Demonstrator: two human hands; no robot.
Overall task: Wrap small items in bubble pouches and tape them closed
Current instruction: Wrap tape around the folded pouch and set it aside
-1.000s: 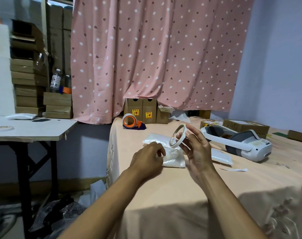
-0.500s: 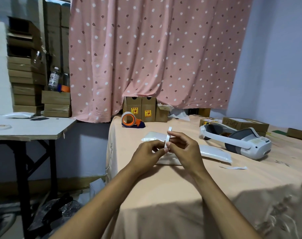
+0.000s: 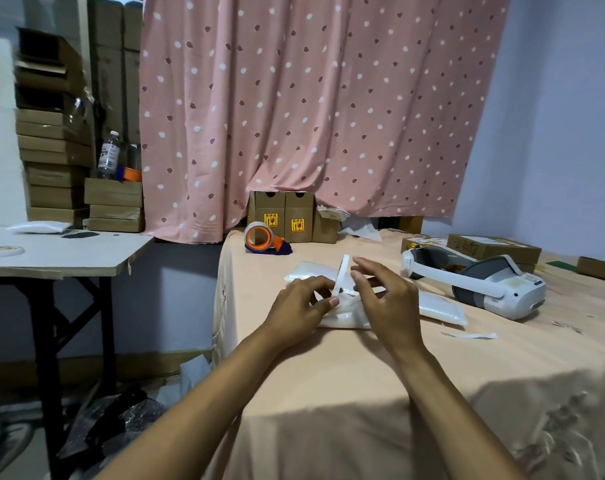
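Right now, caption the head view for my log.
Both hands work a thin tape roll over a bubble pouch.

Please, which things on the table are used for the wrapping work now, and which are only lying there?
In use:
- tape roll, held by both hands
- pouch under the hands
- left hand
- right hand

Lying about:
- headset
- tape dispenser
- boxes
- paper strip
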